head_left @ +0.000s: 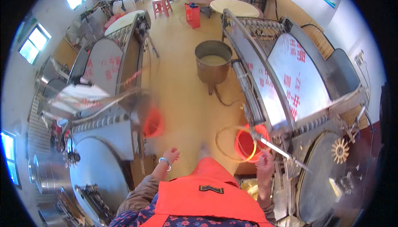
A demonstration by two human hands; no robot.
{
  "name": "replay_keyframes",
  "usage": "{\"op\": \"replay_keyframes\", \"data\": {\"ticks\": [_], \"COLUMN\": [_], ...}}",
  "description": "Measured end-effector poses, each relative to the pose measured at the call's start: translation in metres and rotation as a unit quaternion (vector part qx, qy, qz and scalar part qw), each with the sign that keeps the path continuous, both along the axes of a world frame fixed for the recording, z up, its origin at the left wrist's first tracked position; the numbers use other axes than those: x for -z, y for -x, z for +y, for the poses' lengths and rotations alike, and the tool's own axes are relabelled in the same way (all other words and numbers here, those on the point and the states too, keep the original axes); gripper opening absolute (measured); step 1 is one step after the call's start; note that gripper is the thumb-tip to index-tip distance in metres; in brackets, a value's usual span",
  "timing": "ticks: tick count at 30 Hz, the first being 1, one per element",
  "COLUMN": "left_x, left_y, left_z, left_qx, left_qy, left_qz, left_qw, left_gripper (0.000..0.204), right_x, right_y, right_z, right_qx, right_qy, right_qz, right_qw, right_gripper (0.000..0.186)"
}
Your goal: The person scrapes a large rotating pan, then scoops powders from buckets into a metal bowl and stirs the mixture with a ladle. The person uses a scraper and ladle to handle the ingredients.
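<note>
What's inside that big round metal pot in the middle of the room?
Inside the big, round, brownish metal pot is something pale yellow, well below the rim. It covers the bottom, so anything underneath is hidden.

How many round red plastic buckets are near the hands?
2. The left red bucket, blurred, is beside the long grey metal machine; the right red bucket is just beyond the right hand, crossed by a thin yellow ring. Others may be hidden.
</note>
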State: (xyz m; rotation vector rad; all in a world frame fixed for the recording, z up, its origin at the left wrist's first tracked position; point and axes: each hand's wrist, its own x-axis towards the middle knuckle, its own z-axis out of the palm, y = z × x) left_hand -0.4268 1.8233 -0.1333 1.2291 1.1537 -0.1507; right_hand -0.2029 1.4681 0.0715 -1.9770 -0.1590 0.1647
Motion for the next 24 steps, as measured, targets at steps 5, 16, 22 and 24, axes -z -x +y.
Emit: {"op": "replay_keyframes", "data": {"ticks": [5, 16, 22, 24], "left_x": [-0.076, -0.087, -0.085, -0.085], "left_y": [-0.114, -0.359, -0.482, -0.51], "left_z": [0.102, 0.372, 0.543, 0.589], "left_qx": [0.041, 0.032, 0.056, 0.063], "left_qy": [-0.062, -0.06, -0.1, -0.089], "left_qz": [0.012, -0.121, -0.113, -0.094], "left_qw": [0.997, 0.99, 0.987, 0.99], "left_gripper": [0.036, 0.031, 0.029, 0.03], "right_x": [-0.01, 0.035, 0.073, 0.079], "right_y": [-0.103, -0.32, -0.428, -0.461], "right_z": [0.145, 0.398, 0.528, 0.561], "right_qx": [-0.118, -0.184, -0.125, -0.114], "right_qy": [-0.017, 0.102, 0.246, 0.241], "right_qz": [-0.043, -0.048, 0.055, 0.027], "right_qw": [0.992, 0.976, 0.96, 0.964], "right_gripper": [0.022, 0.023, 0.022, 0.021]}}
